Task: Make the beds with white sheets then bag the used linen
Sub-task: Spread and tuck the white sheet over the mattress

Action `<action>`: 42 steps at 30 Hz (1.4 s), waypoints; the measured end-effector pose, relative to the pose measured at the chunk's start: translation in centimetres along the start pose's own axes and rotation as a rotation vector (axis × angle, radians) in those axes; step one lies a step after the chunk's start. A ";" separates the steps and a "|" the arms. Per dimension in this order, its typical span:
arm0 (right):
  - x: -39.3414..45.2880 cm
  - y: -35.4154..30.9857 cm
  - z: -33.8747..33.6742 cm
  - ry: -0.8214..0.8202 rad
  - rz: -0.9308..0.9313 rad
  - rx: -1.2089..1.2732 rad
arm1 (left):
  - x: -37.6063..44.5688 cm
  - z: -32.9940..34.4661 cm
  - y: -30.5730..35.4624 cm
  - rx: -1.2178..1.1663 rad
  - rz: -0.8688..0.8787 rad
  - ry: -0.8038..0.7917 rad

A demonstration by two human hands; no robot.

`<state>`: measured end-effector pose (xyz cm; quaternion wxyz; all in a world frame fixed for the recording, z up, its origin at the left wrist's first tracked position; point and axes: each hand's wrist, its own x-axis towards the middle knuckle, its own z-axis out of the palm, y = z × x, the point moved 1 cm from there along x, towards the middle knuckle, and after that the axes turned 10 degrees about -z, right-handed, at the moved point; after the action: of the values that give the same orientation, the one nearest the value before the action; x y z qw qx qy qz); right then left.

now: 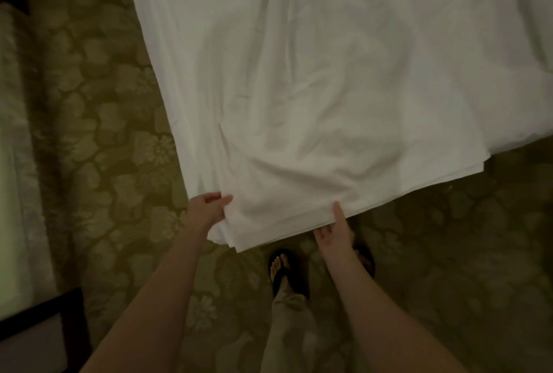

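Hands pinch creased white sheet hem

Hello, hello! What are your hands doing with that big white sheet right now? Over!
Left hand holds the sheet at its corner. Right hand holds the bottom edge, thumb on top. Sheet wrinkled, hanging over the carpet. Nothing in the way.
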<state>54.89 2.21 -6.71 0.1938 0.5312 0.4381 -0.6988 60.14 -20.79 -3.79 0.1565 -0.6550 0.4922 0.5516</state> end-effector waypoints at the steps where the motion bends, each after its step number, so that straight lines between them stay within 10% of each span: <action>1: -0.8 1.3 0.6 -0.020 0.041 0.015 | 0.5 0.0 1.2 -0.007 0.023 -0.019; 17: -1.3 4.5 3.7 0.212 0.025 0.018 | 6.3 1.7 12.7 0.125 0.104 -0.006; 27: -1.4 5.6 5.1 0.367 -0.083 0.103 | 8.2 0.1 15.9 0.329 -0.158 -0.327; 38: -6.3 11.9 9.2 1.029 -0.377 0.479 | 9.4 1.4 18.2 0.327 0.050 -0.372; 42: -10.2 13.8 15.0 0.691 -0.267 0.466 | 9.9 0.7 17.9 0.343 0.012 -0.392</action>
<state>60.18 -19.51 -2.21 -0.1812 0.7021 0.3727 -0.5790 44.18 -33.30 -6.65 0.3544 -0.4967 0.5428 0.5772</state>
